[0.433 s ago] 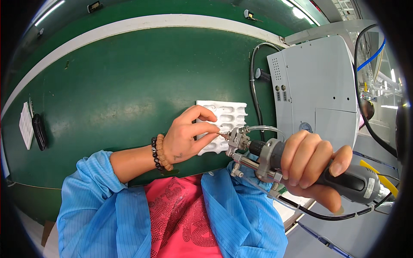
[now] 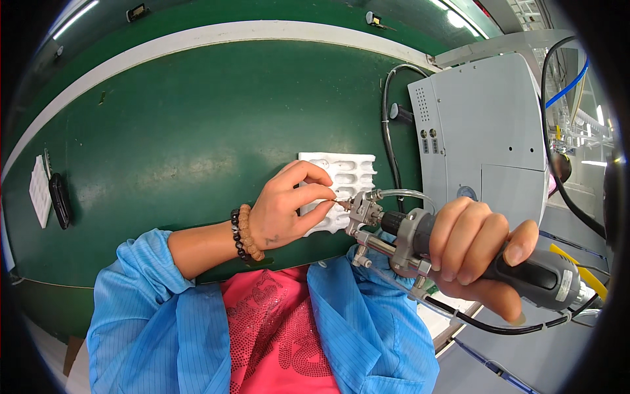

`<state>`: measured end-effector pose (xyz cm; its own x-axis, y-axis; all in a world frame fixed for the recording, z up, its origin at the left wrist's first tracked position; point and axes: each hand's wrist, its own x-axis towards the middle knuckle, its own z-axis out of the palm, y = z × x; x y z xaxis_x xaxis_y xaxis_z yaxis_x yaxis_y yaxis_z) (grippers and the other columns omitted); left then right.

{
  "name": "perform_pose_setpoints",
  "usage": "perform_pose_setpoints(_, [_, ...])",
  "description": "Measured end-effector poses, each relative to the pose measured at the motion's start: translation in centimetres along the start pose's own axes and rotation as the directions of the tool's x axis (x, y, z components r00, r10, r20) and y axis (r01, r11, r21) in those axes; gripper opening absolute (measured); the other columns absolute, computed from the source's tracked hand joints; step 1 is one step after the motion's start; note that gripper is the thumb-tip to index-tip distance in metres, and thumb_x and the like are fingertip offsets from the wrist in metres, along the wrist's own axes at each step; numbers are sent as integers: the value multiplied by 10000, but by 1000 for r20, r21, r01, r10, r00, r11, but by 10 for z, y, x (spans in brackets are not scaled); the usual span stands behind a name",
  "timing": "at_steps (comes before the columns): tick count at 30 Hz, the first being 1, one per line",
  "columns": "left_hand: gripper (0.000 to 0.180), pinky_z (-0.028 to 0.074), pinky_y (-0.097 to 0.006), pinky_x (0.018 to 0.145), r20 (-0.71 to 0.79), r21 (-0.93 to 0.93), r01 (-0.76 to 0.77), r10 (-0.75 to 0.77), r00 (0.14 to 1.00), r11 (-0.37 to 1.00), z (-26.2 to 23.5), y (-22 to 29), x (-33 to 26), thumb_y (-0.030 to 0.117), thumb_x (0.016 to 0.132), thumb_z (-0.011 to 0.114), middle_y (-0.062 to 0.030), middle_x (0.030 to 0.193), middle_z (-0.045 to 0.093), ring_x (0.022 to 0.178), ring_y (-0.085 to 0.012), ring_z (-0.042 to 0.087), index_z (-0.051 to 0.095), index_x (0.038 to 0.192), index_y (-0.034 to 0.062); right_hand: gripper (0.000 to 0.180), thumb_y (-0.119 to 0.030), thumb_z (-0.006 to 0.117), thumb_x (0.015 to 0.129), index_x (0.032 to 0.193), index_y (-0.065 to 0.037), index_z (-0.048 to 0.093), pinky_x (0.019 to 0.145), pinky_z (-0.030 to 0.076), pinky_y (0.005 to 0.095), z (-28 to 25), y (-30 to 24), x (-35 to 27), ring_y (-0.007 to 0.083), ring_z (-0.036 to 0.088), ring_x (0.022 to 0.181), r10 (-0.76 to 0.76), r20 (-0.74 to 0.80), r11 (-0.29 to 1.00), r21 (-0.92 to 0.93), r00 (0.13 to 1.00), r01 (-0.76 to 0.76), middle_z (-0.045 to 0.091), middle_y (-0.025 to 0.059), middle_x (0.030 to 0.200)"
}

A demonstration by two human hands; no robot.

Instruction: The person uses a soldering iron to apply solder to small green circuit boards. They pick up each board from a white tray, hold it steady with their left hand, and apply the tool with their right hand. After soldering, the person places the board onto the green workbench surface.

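Note:
My right hand (image 2: 469, 246) is wrapped round a dark grey electric screwdriver (image 2: 541, 279), which lies sideways with its metal head (image 2: 363, 211) pointing left. A clear hose (image 2: 408, 192) runs into that head. Thumb and forefinger of my left hand (image 2: 279, 207) pinch together at the head's tip, on a thin copper-coloured piece (image 2: 341, 204); its full shape is hidden by the fingers. Behind and below both lies a white moulded tray (image 2: 354, 161) with rows of oval hollows, partly covered by my left hand and the screwdriver head.
A light grey machine box (image 2: 485, 118) stands on the right, with a black cable (image 2: 386, 118) curving beside it. At the far left of the green table (image 2: 197, 118) lie a black case (image 2: 59, 200) and a white tray (image 2: 41, 194). A white ledge (image 2: 275, 31) borders the back.
Almost nothing differs. The screwdriver head has shifted very slightly, and my left fingers stay pinched at its tip.

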<state>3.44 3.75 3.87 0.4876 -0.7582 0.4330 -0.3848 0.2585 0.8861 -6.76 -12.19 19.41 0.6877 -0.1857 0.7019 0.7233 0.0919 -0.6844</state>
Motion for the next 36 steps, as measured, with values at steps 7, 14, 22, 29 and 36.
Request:
perform_pose_setpoints(7, [219, 517, -319, 731, -2, 5, 1, -1, 1000, 1000, 1, -1, -1, -40, 734, 760, -104, 1019, 638, 856, -223, 623, 700, 931, 33, 543, -488, 724, 871, 1068, -71, 438, 445, 468, 270, 0, 1, -1, 142, 555, 513, 1, 0, 1000, 3, 1000, -1, 558, 32, 714])
perform_pose_setpoints(14, [311, 512, -344, 770, 4, 45, -56, 56, 998, 997, -3, 2, 4, -4, 711, 785, -121, 1071, 637, 915, -250, 622, 698, 1006, 41, 532, -460, 744, 862, 1051, -66, 439, 450, 474, 276, -1, 1, -1, 147, 558, 505, -5, 3, 1000, 8, 1000, 5, 560, 33, 706])
perform_pose_setpoints(22, [215, 503, -398, 928, 4, 355, -156, 165, 986, 922, -51, -16, 99, 55, 826, 675, -172, 1126, 647, 1070, -336, 623, 673, 1040, 29, 487, -386, 769, 866, 1028, -58, 447, 454, 481, 288, -18, -24, -1, 159, 565, 498, 26, 6, 998, -65, 1000, -25, 571, 44, 704])
perform_pose_setpoints(29, [355, 477, -411, 1000, 195, 637, -265, 181, 964, 724, -55, -138, 251, 170, 903, 652, -158, 1236, 626, 1142, -359, 588, 583, 1233, 55, 508, -430, 749, 869, 1040, -53, 454, 393, 471, 214, -34, -15, -6, 96, 535, 447, -72, -27, 990, -122, 997, 68, 560, 12, 623])
perform_pose_setpoints(36, [410, 484, -425, 986, 306, 718, -283, 77, 949, 636, -34, -189, 315, 201, 895, 672, -162, 1229, 624, 1142, -362, 583, 566, 1266, 62, 475, -396, 765, 863, 1030, -62, 471, 411, 485, 203, -38, -20, -17, 98, 551, 458, -138, -154, 970, -220, 978, 102, 571, 11, 619])
